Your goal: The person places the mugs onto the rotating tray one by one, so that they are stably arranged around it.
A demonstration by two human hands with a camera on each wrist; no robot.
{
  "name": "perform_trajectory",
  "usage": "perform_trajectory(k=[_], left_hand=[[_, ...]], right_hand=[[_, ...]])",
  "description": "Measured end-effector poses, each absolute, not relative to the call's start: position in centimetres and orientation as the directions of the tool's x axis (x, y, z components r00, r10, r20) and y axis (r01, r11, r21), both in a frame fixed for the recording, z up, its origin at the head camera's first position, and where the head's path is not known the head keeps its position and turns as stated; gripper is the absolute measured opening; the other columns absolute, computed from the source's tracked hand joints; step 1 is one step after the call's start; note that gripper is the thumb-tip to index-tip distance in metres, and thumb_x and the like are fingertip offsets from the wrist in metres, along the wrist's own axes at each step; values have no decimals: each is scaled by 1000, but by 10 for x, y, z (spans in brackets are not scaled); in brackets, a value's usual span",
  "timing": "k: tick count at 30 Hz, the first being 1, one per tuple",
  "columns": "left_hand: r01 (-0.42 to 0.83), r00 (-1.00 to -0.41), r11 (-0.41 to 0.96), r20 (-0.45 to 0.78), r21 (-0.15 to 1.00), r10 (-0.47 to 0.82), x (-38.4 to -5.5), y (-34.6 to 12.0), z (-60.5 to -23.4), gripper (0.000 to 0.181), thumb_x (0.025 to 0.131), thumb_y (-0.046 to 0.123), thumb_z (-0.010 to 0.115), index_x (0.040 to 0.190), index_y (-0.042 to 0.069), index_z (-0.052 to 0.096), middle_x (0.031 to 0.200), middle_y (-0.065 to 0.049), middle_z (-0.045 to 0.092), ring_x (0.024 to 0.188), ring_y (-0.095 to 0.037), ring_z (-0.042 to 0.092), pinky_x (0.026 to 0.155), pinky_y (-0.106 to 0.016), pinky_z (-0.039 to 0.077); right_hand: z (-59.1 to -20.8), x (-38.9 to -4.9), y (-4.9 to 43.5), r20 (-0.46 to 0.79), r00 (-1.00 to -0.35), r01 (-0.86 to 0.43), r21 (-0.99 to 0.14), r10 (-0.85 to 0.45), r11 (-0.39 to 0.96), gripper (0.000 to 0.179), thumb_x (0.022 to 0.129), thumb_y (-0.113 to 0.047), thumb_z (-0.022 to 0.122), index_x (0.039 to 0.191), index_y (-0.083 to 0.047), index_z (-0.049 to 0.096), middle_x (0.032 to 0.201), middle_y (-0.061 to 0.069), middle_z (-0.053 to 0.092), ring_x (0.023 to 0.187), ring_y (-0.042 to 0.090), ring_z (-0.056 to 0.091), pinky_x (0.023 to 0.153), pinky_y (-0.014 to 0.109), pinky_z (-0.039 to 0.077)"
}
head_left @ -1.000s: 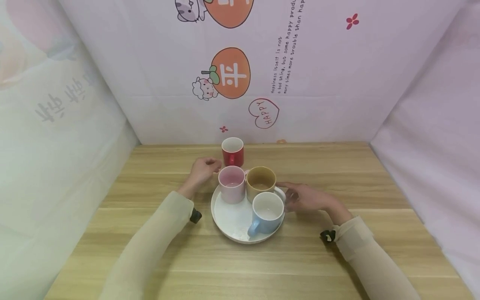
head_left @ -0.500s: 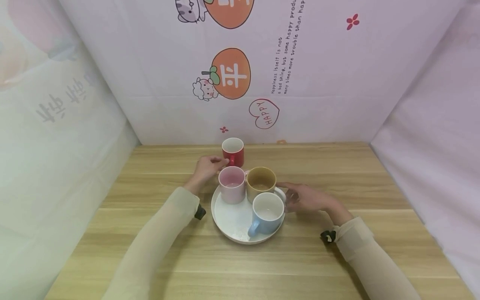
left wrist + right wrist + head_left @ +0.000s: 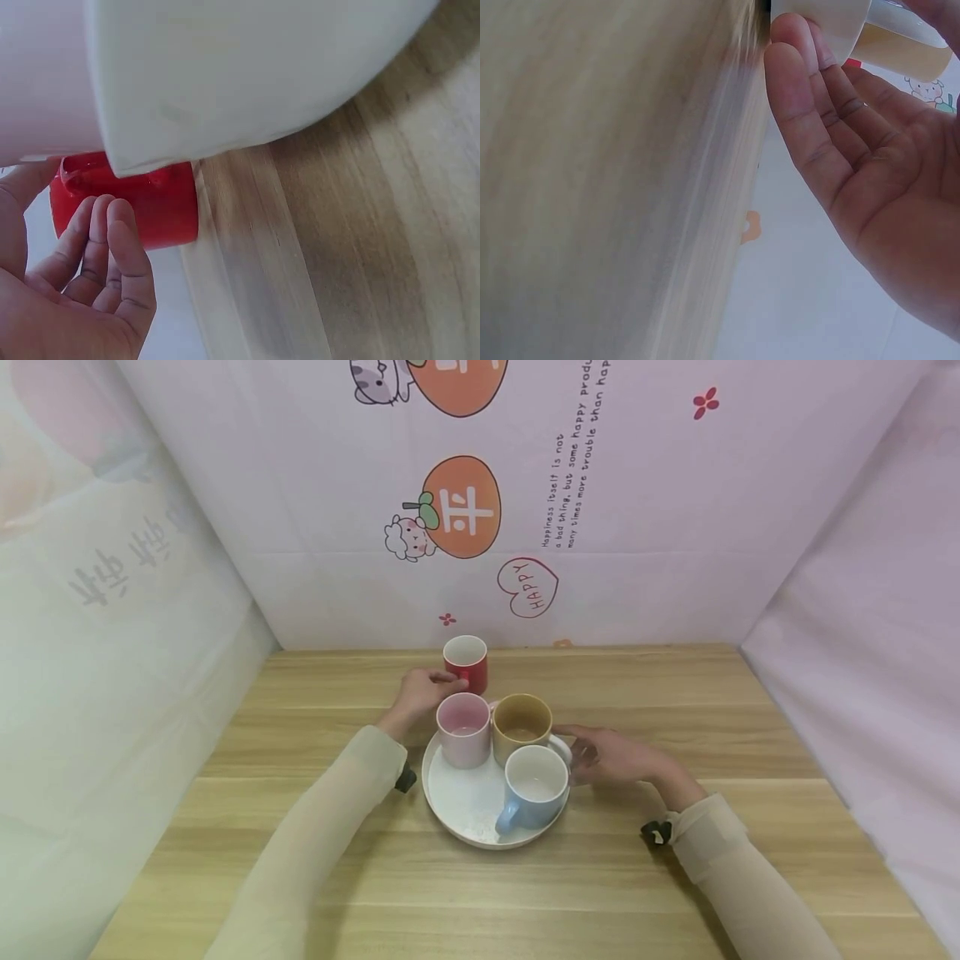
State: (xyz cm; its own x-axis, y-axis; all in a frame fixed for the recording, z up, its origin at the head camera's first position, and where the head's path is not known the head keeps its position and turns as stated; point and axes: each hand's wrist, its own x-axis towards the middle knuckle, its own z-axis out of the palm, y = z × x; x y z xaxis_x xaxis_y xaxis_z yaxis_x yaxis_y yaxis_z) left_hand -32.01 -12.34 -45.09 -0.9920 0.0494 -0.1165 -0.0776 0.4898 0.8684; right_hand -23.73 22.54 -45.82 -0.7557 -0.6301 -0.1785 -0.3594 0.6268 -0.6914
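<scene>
My left hand (image 3: 422, 695) reaches to the red mug (image 3: 476, 677) behind the tray, its fingertips right at the mug's handle. In the left wrist view the bent fingers (image 3: 129, 259) lie beside that handle, and the thumb's tip is hidden. My right hand (image 3: 611, 755) is at the right rim of the round white tray (image 3: 468, 802), fingers loosely extended. On the tray stand a pink mug (image 3: 465, 747), a yellow mug (image 3: 510, 742) with a white handle, and a light-blue mug (image 3: 534, 810) with a white inside. The right fingertips (image 3: 786, 67) are close by the tray's side.
The wooden table (image 3: 465, 893) carries the tray near its middle. A printed white cloth wall (image 3: 637, 527) rises at the table's back edge, just behind the red mug. More white cloth hangs at left and right.
My left hand has moved forward and right, from left of the red mug to its handle. The right hand, the tray and the mugs have stayed in place.
</scene>
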Motion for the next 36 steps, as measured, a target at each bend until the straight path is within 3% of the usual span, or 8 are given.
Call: perform_trajectory(k=[16,36], left_hand=[[-60,-993,486,-100,872,57,-320,-124,-452,37,84,34,79,111,10,74,111,-10,75,104,-25,70,96,-39,56],[-11,-995,460,-56,888,83,-320,-139,-453,35,92,17,71,125,8,67,119,-14,70,110,-29,68,100,-40,55]], right_hand=[[-457,-237,224,-185,-755,-363,-681,-629,636,82,84,-33,79,154,-22,36,110,4,69,103,21,67,89,36,57],[-454,-235,224,-190,-760,-348,-688,-622,636,83,84,-32,80,154,-21,37,109,3,69,104,21,67,91,38,57]])
